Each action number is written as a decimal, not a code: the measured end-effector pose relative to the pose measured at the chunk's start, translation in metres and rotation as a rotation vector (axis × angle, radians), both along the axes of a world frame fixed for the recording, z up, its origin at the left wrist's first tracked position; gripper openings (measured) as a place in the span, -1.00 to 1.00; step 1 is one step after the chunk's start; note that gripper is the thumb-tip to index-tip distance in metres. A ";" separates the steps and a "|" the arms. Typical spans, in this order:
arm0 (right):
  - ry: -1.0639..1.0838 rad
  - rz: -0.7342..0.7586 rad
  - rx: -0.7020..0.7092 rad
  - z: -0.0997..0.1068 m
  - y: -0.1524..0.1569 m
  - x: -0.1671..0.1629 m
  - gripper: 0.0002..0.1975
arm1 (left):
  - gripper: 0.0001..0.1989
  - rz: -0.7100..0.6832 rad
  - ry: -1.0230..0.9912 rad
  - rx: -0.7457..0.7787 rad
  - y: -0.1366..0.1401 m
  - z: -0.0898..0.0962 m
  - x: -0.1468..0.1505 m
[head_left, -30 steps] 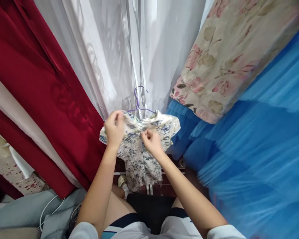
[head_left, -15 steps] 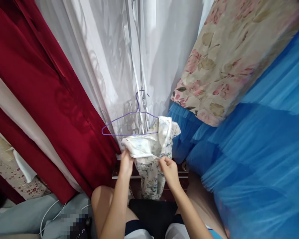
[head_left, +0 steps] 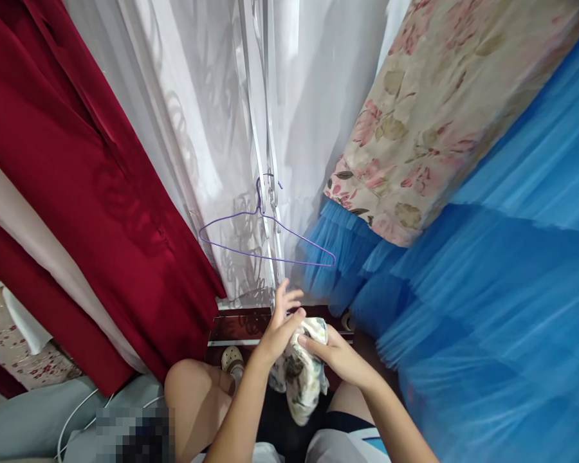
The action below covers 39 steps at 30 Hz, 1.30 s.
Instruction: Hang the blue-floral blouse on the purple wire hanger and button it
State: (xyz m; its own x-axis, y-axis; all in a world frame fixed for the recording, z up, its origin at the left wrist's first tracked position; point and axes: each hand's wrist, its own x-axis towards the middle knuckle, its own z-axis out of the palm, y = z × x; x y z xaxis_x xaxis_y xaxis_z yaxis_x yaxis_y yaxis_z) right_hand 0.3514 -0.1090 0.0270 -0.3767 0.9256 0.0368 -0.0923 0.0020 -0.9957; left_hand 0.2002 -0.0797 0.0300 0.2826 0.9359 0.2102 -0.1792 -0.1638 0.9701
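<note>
A crumpled white garment with a floral print [head_left: 303, 386] hangs from my right hand [head_left: 335, 350], whose thumb and fingers are closed on it. My left hand [head_left: 280, 325] is at the garment's left side, fingers spread and pointing up, the palm against or very near the cloth. Above both hands a bare purple wire hanger [head_left: 265, 257] hangs tilted, its right end lower, from a white metal strip with chain links [head_left: 270, 218]. The garment's lower part dangles over my lap.
Dark red curtains [head_left: 125, 212] hang at left, white sheer fabric [head_left: 318, 96] behind. On the right hang a floral cloth [head_left: 405, 154] and blue tulle [head_left: 492, 289]. A grey cushion-like surface [head_left: 29, 418] with a white cable lies lower left. A clog-style shoe [head_left: 231, 359] shows near my knee.
The floral garment has come off the hanger and down toward my lap, now bunched up. My left hand has opened its fingers. The hanger now tilts down to the right.
</note>
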 end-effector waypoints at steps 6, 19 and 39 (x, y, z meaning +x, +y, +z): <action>-0.225 -0.103 0.097 0.061 0.030 0.074 -0.70 | -0.53 -0.306 0.408 -0.050 -0.010 -0.026 -0.026; -0.118 -0.190 0.213 0.130 0.199 0.045 -0.58 | -0.62 0.212 0.112 0.111 0.038 0.028 -0.059; -0.038 0.084 0.005 0.137 0.156 0.029 -0.63 | -0.66 0.611 0.678 0.623 0.175 0.140 -0.202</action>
